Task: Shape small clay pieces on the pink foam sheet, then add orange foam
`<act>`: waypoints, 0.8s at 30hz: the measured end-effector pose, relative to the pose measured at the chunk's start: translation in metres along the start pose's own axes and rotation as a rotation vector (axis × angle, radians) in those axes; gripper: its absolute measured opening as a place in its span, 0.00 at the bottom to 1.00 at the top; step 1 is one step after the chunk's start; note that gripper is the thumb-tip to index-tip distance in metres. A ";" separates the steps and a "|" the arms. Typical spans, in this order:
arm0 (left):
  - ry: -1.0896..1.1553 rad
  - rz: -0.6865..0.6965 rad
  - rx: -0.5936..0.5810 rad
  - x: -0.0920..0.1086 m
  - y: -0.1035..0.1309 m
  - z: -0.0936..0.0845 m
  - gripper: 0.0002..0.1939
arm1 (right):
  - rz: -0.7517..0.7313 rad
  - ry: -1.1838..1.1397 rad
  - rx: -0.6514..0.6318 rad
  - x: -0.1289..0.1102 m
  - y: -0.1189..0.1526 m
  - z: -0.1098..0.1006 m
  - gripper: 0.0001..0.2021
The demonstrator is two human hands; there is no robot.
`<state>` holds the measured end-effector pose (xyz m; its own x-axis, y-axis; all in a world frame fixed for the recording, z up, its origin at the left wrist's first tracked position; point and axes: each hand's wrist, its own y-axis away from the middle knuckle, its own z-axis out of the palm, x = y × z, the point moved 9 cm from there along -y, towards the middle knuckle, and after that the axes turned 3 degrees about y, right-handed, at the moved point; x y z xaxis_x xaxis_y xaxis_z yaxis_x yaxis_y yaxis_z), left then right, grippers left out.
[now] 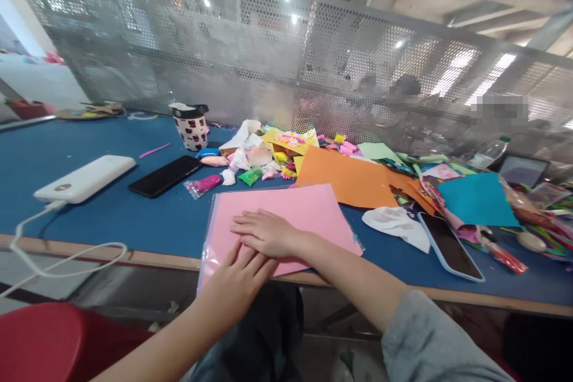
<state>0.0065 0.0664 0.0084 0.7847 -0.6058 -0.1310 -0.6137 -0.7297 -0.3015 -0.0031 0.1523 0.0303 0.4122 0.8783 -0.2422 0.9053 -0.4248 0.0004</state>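
A sheet of pink paper [308,209] with a clear plastic sleeve showing along its left edge lies at the table's front edge, its near left corner jutting past it. Flat on the paper rests my right hand [264,233], fingers stretched out to the left. My left hand [242,271] lies just below it, fingers extended, their tips meeting or partly under the right hand. Neither hand grips anything. Just behind the pink paper is an orange sheet [344,179], and a crumpled white tissue [394,224] lies to its right.
On the left of the blue table [170,227] are a white power bank [85,179] with a cable, a black phone [165,176] and a patterned cup [191,128]. Clay packets [250,176] sit behind the paper. Another phone [450,245] and blue paper [478,200] lie right. A perforated metal screen [259,59] stands behind.
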 end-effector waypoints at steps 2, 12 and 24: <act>-0.008 0.029 0.038 -0.003 0.004 -0.002 0.24 | 0.036 0.025 0.013 0.016 0.000 -0.002 0.22; 0.085 0.158 0.042 -0.018 0.013 -0.015 0.28 | 0.510 0.204 0.088 0.124 0.128 -0.034 0.28; 0.411 0.251 -0.168 -0.006 -0.028 -0.088 0.26 | 0.360 0.185 0.192 0.084 0.062 -0.053 0.12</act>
<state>0.0114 0.0631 0.1007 0.5326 -0.8193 0.2123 -0.8111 -0.5658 -0.1483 0.0930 0.2112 0.0611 0.7251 0.6838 -0.0815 0.6723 -0.7285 -0.1312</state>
